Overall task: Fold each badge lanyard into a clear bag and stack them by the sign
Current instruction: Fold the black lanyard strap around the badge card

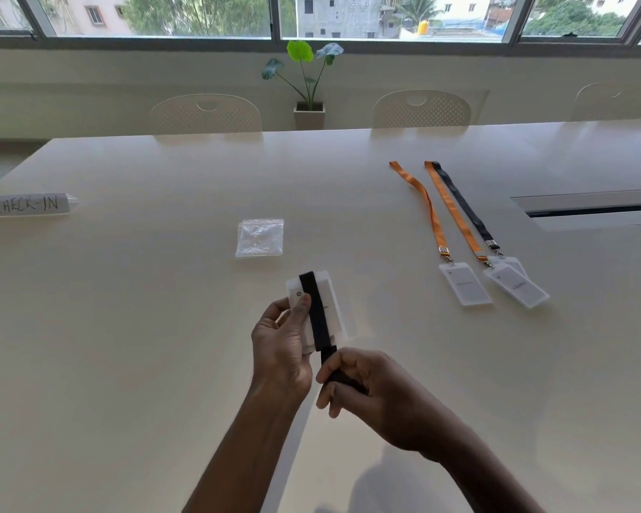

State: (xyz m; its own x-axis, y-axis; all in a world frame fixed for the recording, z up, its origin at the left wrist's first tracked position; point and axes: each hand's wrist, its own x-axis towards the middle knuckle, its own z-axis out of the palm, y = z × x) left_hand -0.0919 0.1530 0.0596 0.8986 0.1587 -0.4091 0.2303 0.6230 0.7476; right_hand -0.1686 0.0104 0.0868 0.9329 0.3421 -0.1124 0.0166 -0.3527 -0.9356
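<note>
My left hand [280, 349] holds a clear badge holder [335, 309] above the table, thumb pressed on its face. A black lanyard strap [317, 312] runs lengthwise over the holder. My right hand [363, 386] pinches that strap just below the holder. A small pile of clear bags [260, 237] lies on the table beyond my hands. To the right lie two orange lanyards [432, 212] [456, 212] and a black lanyard [467, 209], each with a badge holder [465, 285]. The CHECK-IN sign [26, 204] stands at the far left.
The white table [145, 290] has a cable slot [592, 211] at the right. White chairs [206, 114] stand at its far side, and a potted plant [309, 105] sits by the window wall.
</note>
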